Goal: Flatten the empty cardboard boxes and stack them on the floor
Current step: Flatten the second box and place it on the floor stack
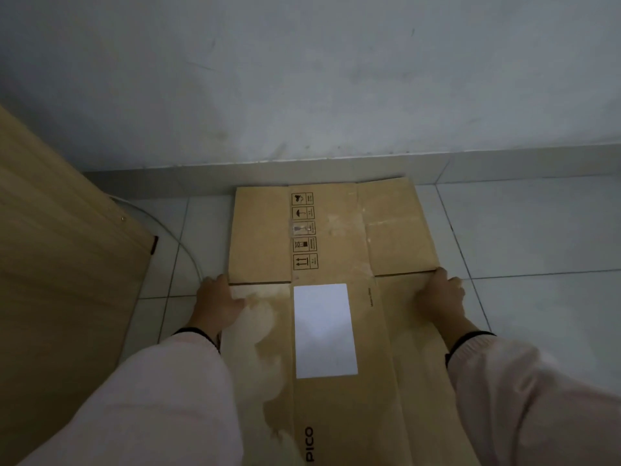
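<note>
A flattened brown cardboard box lies on the tiled floor, its far flaps reaching the wall's skirting. It carries a white label, a column of handling symbols and the word PICO near the bottom edge. My left hand grips the box's left edge at the flap slit. My right hand grips the right edge at the matching slit. Both arms wear pale sleeves with dark cuffs. Whether other boxes lie underneath is hidden.
A wooden furniture panel stands on the left. A thin white cable curves over the floor beside it. A grey-white wall closes the far side. Pale floor tiles extend to the right.
</note>
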